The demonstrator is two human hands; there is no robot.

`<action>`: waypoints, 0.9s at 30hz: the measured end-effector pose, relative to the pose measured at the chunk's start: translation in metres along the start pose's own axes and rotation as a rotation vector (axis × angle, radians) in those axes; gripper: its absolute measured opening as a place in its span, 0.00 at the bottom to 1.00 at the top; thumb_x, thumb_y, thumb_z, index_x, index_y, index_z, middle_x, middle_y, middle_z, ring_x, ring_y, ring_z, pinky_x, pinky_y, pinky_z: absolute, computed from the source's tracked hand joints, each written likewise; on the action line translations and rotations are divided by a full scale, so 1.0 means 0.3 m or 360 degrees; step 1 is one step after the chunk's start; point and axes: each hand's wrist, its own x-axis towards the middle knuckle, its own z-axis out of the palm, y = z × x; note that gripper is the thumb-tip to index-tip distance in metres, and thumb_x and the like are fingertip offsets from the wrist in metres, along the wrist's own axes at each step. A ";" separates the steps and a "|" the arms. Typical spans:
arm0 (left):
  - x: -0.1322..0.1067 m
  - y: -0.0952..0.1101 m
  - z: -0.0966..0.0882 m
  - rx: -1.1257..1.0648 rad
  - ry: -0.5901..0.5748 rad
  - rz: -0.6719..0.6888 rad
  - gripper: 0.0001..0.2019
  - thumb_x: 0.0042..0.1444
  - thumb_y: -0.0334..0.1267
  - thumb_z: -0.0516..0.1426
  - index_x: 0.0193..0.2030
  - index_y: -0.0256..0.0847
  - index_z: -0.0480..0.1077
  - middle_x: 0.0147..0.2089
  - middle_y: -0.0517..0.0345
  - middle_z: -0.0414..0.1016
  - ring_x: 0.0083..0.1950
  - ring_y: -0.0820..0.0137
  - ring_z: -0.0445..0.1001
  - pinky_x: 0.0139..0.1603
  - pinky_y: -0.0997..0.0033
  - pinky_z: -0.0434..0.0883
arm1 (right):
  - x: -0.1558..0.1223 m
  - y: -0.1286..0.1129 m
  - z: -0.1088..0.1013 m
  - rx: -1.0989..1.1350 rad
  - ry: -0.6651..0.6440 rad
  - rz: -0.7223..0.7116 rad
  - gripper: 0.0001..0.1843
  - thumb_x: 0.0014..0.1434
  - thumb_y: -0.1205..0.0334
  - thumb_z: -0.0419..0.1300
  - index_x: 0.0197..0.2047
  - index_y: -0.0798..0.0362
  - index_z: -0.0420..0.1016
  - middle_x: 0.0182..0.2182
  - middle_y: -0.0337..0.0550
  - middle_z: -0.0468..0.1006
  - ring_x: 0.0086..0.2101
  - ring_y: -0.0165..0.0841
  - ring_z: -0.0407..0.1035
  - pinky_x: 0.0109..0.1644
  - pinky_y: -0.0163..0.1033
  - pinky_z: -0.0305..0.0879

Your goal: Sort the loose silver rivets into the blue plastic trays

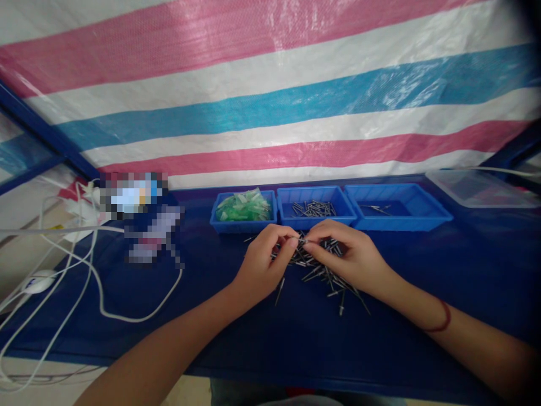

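Observation:
Both hands meet over a loose pile of thin metal pins (325, 276) on the dark blue table (443, 282). My left hand (264, 262) has its fingers curled, thumb and forefinger pinched on a small metal pin at the tips. My right hand (346, 251) pinches the same spot from the other side, its fingers closed together. Whether each hand holds its own pin or both share one is too small to tell. Behind the hands stand three blue trays: one with green plastic pieces (244, 206), one with metal pins (315, 208), one nearly bare (397, 208).
White cables (99, 282) loop across the table's left side beside a blurred-out object (139, 214). A clear plastic lid or tray (482, 189) lies at the far right. A striped pink, white and blue tarp (270, 96) hangs behind the table.

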 end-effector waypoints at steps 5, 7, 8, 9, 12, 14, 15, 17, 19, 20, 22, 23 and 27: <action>0.000 -0.015 0.007 0.0065 -0.0093 -0.0052 0.07 0.64 0.37 0.50 0.42 0.38 0.67 0.38 0.57 0.71 0.38 0.72 0.69 0.40 0.73 0.66 | 0.009 -0.016 -0.020 -0.0048 0.0076 -0.0007 0.03 0.59 0.62 0.59 0.34 0.49 0.71 0.32 0.41 0.76 0.33 0.33 0.70 0.39 0.41 0.66; -0.001 -0.022 0.010 0.0099 -0.0157 -0.0022 0.08 0.64 0.38 0.50 0.44 0.38 0.67 0.39 0.56 0.71 0.39 0.71 0.70 0.42 0.72 0.66 | 0.019 -0.013 -0.042 -0.0143 0.0115 -0.0019 0.05 0.60 0.61 0.58 0.32 0.49 0.71 0.30 0.41 0.75 0.32 0.33 0.69 0.38 0.41 0.66; -0.001 -0.024 0.010 0.0131 -0.0188 0.0002 0.09 0.64 0.38 0.50 0.46 0.38 0.66 0.40 0.55 0.71 0.40 0.71 0.70 0.43 0.71 0.66 | 0.025 -0.008 -0.060 -0.0218 0.0167 -0.0015 0.06 0.60 0.60 0.58 0.32 0.49 0.71 0.30 0.41 0.75 0.32 0.33 0.69 0.37 0.41 0.65; -0.002 -0.026 0.010 0.0178 -0.0222 0.0031 0.10 0.64 0.38 0.50 0.47 0.37 0.66 0.40 0.54 0.72 0.41 0.70 0.70 0.44 0.70 0.66 | 0.031 0.000 -0.083 -0.0310 0.0242 -0.0005 0.06 0.61 0.59 0.57 0.32 0.49 0.71 0.30 0.41 0.75 0.32 0.33 0.69 0.37 0.42 0.65; -0.006 -0.030 0.005 0.0423 -0.0349 0.0116 0.12 0.63 0.39 0.51 0.51 0.39 0.66 0.45 0.52 0.72 0.47 0.66 0.69 0.49 0.64 0.64 | 0.048 0.047 -0.177 -0.0672 0.0534 0.0046 0.07 0.61 0.56 0.56 0.33 0.48 0.71 0.29 0.42 0.74 0.31 0.35 0.68 0.35 0.43 0.64; -0.010 -0.035 0.001 0.0615 -0.0437 0.0146 0.13 0.63 0.41 0.52 0.52 0.41 0.67 0.49 0.52 0.71 0.50 0.63 0.67 0.49 0.61 0.63 | 0.052 0.094 -0.245 -0.0952 0.0635 0.0102 0.08 0.61 0.55 0.55 0.34 0.47 0.72 0.30 0.44 0.74 0.32 0.38 0.68 0.37 0.46 0.64; -0.012 -0.038 0.000 0.0700 -0.0480 0.0153 0.14 0.62 0.43 0.52 0.52 0.42 0.67 0.51 0.53 0.71 0.51 0.61 0.66 0.49 0.60 0.62 | 0.052 0.119 -0.274 -0.1105 0.0628 0.0138 0.09 0.62 0.54 0.53 0.35 0.46 0.72 0.31 0.45 0.74 0.34 0.40 0.69 0.39 0.48 0.64; -0.015 -0.047 0.000 0.0834 -0.0554 0.0168 0.16 0.60 0.46 0.54 0.53 0.45 0.68 0.53 0.54 0.69 0.52 0.60 0.65 0.48 0.59 0.62 | 0.050 0.162 -0.316 -0.1387 0.0563 0.0202 0.10 0.62 0.53 0.52 0.38 0.45 0.72 0.34 0.46 0.75 0.38 0.45 0.69 0.41 0.53 0.64; -0.016 -0.055 0.001 0.0919 -0.0604 0.0187 0.16 0.59 0.48 0.55 0.52 0.47 0.69 0.53 0.55 0.69 0.52 0.59 0.65 0.47 0.59 0.61 | 0.049 0.181 -0.328 -0.1552 0.0541 0.0207 0.10 0.62 0.53 0.52 0.40 0.45 0.73 0.37 0.46 0.75 0.42 0.49 0.68 0.41 0.57 0.64; -0.015 -0.059 0.002 0.0945 -0.0621 0.0194 0.15 0.60 0.48 0.55 0.51 0.48 0.69 0.53 0.56 0.69 0.52 0.60 0.65 0.46 0.59 0.61 | 0.050 0.179 -0.322 -0.1577 0.0545 0.0178 0.10 0.62 0.53 0.52 0.40 0.45 0.73 0.38 0.47 0.75 0.43 0.50 0.68 0.42 0.57 0.64; -0.012 -0.063 0.004 0.0974 -0.0634 0.0205 0.12 0.61 0.46 0.54 0.48 0.47 0.71 0.52 0.57 0.70 0.50 0.62 0.65 0.45 0.61 0.60 | 0.055 0.153 -0.293 -0.1539 0.0506 0.0069 0.10 0.62 0.56 0.52 0.40 0.46 0.73 0.38 0.47 0.76 0.43 0.47 0.69 0.45 0.56 0.63; -0.009 -0.064 0.004 0.0982 -0.0632 0.0209 0.11 0.62 0.45 0.53 0.47 0.47 0.72 0.51 0.57 0.70 0.49 0.63 0.65 0.45 0.62 0.59 | 0.057 0.133 -0.272 -0.1491 0.0485 -0.0026 0.09 0.62 0.57 0.53 0.39 0.48 0.73 0.37 0.47 0.76 0.42 0.45 0.69 0.46 0.55 0.63; -0.003 -0.065 0.004 0.1024 -0.0608 0.0242 0.10 0.64 0.41 0.50 0.43 0.46 0.72 0.47 0.59 0.71 0.46 0.66 0.66 0.44 0.63 0.58 | 0.054 0.061 -0.181 -0.1245 0.0339 -0.0371 0.05 0.59 0.62 0.57 0.37 0.52 0.74 0.35 0.46 0.77 0.38 0.39 0.70 0.44 0.47 0.64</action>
